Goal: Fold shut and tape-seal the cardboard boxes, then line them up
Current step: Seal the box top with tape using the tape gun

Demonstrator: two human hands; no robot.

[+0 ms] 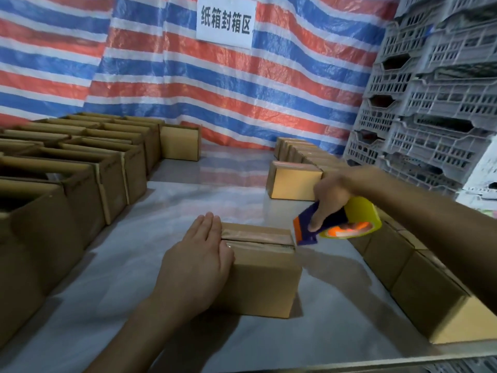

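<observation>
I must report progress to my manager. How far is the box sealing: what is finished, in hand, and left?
Done: closed boxes stand in a row on the right. In hand: the middle box has tape along its top seam; the left hand presses flat on it, the right hand holds the tape dispenser off its right end. Left: lining it up, and many open boxes on the left.

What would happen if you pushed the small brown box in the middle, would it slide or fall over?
The box would probably slide, since the table looks smooth and shiny. It seems unlikely to tip: it is wider than tall and sits flat. With its flaps shut and taped, it likely feels stiff.
</observation>
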